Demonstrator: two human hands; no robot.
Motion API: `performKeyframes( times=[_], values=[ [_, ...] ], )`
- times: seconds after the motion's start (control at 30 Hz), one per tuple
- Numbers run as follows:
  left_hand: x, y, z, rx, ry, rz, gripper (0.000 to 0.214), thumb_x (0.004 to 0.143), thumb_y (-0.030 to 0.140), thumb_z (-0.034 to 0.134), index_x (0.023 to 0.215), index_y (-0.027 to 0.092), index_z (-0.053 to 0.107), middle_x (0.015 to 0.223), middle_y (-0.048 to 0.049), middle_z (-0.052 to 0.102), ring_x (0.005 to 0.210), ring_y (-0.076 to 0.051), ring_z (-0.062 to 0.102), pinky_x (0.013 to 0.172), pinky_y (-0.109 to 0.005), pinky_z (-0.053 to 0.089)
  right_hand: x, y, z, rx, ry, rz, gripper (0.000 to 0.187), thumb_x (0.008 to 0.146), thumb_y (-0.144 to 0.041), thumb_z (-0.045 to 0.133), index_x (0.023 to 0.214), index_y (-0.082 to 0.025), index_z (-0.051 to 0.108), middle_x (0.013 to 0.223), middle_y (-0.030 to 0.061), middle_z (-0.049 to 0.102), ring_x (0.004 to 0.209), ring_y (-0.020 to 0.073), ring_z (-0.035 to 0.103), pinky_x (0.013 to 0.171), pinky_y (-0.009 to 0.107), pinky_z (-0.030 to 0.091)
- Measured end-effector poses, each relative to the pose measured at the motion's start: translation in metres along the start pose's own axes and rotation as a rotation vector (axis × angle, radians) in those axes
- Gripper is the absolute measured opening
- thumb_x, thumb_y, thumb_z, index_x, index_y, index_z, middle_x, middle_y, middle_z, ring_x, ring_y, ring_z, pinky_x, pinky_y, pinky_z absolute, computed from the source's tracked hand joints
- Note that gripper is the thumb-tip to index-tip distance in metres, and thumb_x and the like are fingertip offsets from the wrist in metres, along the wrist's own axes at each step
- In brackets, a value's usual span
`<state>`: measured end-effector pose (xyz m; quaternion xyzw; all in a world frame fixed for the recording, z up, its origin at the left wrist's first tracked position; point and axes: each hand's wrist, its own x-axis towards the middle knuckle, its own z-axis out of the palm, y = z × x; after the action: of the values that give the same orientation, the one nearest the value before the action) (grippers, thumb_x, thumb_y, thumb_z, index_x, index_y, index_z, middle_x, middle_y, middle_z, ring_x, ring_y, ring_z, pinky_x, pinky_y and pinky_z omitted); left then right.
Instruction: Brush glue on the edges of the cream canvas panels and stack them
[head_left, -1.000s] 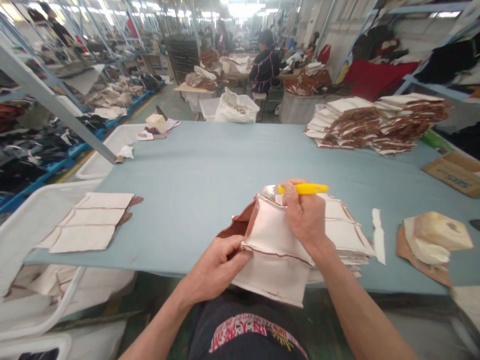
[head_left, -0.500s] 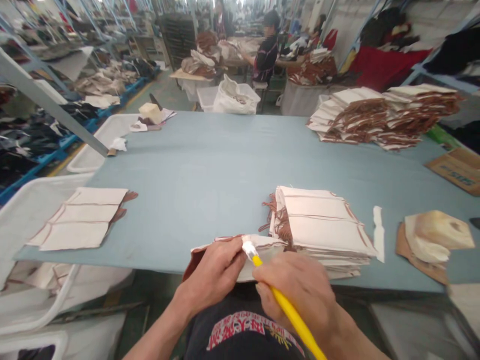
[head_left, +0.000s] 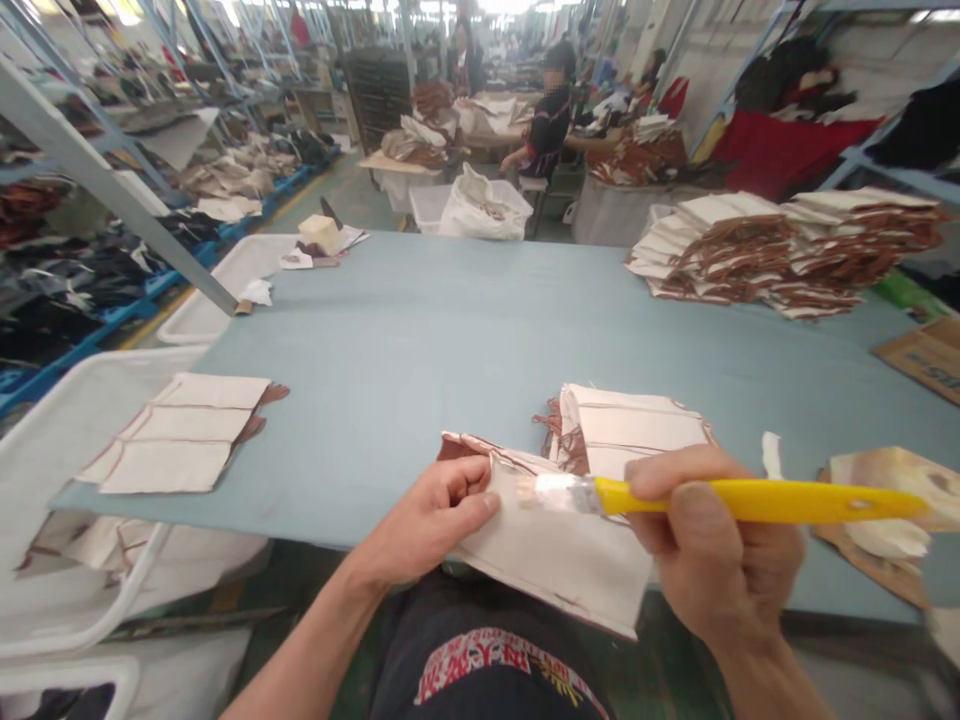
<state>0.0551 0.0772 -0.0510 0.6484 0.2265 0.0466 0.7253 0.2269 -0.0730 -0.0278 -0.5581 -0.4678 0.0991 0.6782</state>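
Note:
My left hand [head_left: 435, 515] pinches the upper left corner of a cream fabric piece [head_left: 559, 560] with brown edging, which hangs over the table's front edge. In my right hand [head_left: 716, 545] is a paintbrush with a yellow handle [head_left: 817, 500], held level. Its white-coated bristles point left, over the fabric close to my left fingers; whether they touch it I cannot tell. Behind the right hand lies a stack of cream fabric pieces [head_left: 637, 430] with brown trim, partly covered by the hand and brush.
A smaller fabric stack [head_left: 180, 430] lies at the table's left, beside white bins [head_left: 67, 420]. Large piles of cream and brown pieces [head_left: 780, 250] stand at the back right. A cut-open plastic container [head_left: 885, 480] sits at the right. A metal post [head_left: 135, 200] rises at the left edge.
The brush has swung from steeply slanted to level, and my right hand has moved right and up. The fabric piece now shows a wide cream face, tilted toward me.

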Motion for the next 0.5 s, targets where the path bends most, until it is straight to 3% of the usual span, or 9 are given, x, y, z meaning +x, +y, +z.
performKeyframes(
  times=[0.1,0.27,0.33,0.4,0.5],
  values=[
    [0.003,0.008,0.002,-0.030,-0.069,0.005,0.042,0.088,0.056,0.069,0.079,0.017,0.058,0.081,-0.0002,0.052,0.072,-0.014,0.042,0.064,-0.024,0.035,0.011,0.004,0.004,-0.138,-0.141,-0.091,0.017,0.107,-0.028,0.056,0.097,-0.023,0.069,0.060,-0.0046,0.055,0.043,0.0118,0.049,0.042,0.024,0.039],
    [0.002,0.005,0.009,-0.084,-0.054,0.026,0.039,0.091,0.055,0.068,0.086,0.016,0.061,0.087,-0.0019,0.056,0.077,-0.015,0.047,0.067,-0.024,0.039,0.030,0.019,0.007,-0.434,-0.145,-0.401,0.017,0.106,-0.027,0.055,0.094,-0.025,0.068,0.076,0.0002,0.073,0.061,0.0160,0.068,0.059,0.028,0.055],
    [0.002,0.002,0.010,-0.126,-0.029,0.021,0.040,0.091,0.056,0.069,0.090,0.016,0.063,0.090,-0.0030,0.059,0.079,-0.016,0.049,0.067,-0.023,0.041,0.028,0.023,0.008,-0.459,-0.080,-0.367,0.015,0.107,-0.028,0.053,0.104,-0.025,0.067,0.076,-0.0009,0.072,0.060,0.0158,0.068,0.060,0.027,0.056],
    [0.002,-0.001,0.012,-0.173,0.002,0.006,0.043,0.089,0.058,0.072,0.093,0.016,0.065,0.092,-0.0036,0.061,0.079,-0.015,0.051,0.067,-0.023,0.042,0.021,0.027,0.009,-0.520,-0.010,-0.240,0.016,0.109,-0.031,0.051,0.112,-0.025,0.066,0.079,-0.0004,0.073,0.062,0.0161,0.069,0.063,0.028,0.057],
    [0.005,-0.001,0.013,-0.252,0.018,-0.010,0.047,0.084,0.059,0.078,0.099,0.015,0.069,0.090,-0.0034,0.063,0.075,-0.014,0.052,0.066,-0.022,0.043,0.007,0.036,0.017,-0.611,-0.045,-0.135,0.019,0.109,-0.033,0.052,0.115,-0.023,0.067,0.096,0.0050,0.078,0.080,0.0202,0.076,0.075,0.031,0.059]
  ],
)
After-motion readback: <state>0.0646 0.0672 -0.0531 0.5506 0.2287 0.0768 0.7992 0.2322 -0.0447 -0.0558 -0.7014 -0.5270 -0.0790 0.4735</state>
